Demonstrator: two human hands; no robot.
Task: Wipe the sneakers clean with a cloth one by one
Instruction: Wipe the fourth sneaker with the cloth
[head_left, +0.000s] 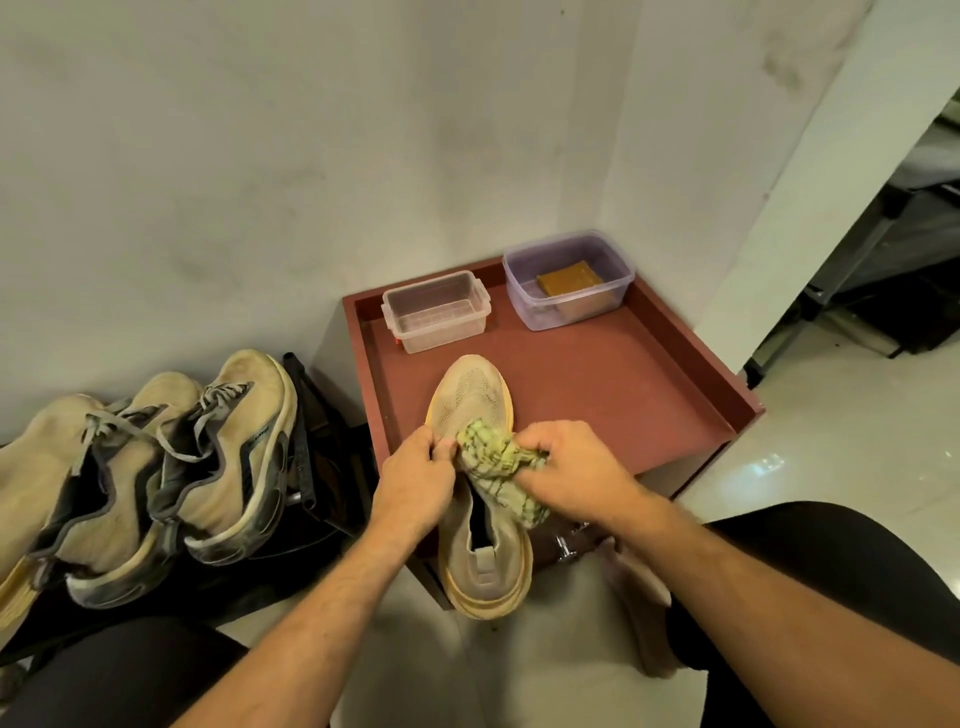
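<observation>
A beige mesh sneaker with an orange sole (475, 400) lies on the red-brown table (597, 384), toe pointing away, heel hanging over the near edge. My left hand (415, 473) grips its left side at mid-foot. My right hand (571, 462) holds a bunched yellow-green cloth (493, 460) against the top of the shoe by the laces. Several dirty beige sneakers with grey laces (228, 452) sit on a black rack to the left.
A clear plastic box (436, 312) and a purple-tinted tub holding a brown block (569, 280) stand at the table's far edge. Walls close off the back and left. Pale tiled floor (831, 441) opens to the right. My knees flank the table.
</observation>
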